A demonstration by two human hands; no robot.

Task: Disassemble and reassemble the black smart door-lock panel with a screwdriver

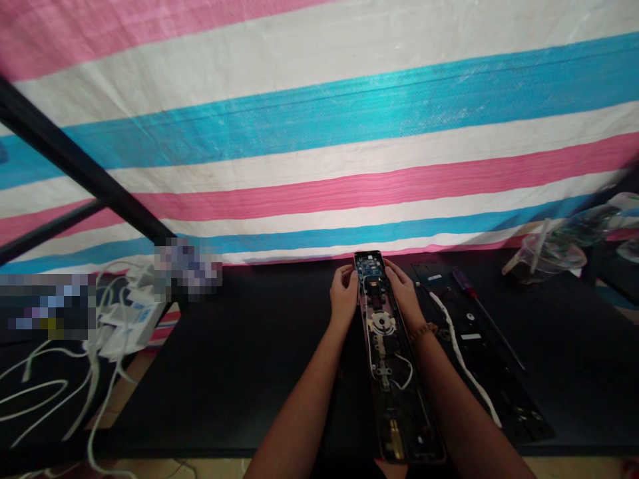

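Observation:
A long, narrow black device [383, 323] lies lengthwise between my forearms, its inside exposed. A blue circuit board [369, 266] sits at its far end, with a round metal part midway and a brass-coloured part near the close end. My left hand [344, 293] grips the left edge of the far end, thumb on the rim. On the opposite edge, my right hand [403, 291] holds the same end, a beaded bracelet at the wrist. Right of the device are a long black panel [492, 362], a white wrapped cable [462, 359] and a purple-handled screwdriver [464, 283].
The black table [239, 359] meets a striped sheet [319, 166] at the back. Clear plastic containers [554, 256] stand at the back right. White cables [92, 372] tangle beside a white box [132, 326] at the left, near a black metal frame [84, 159].

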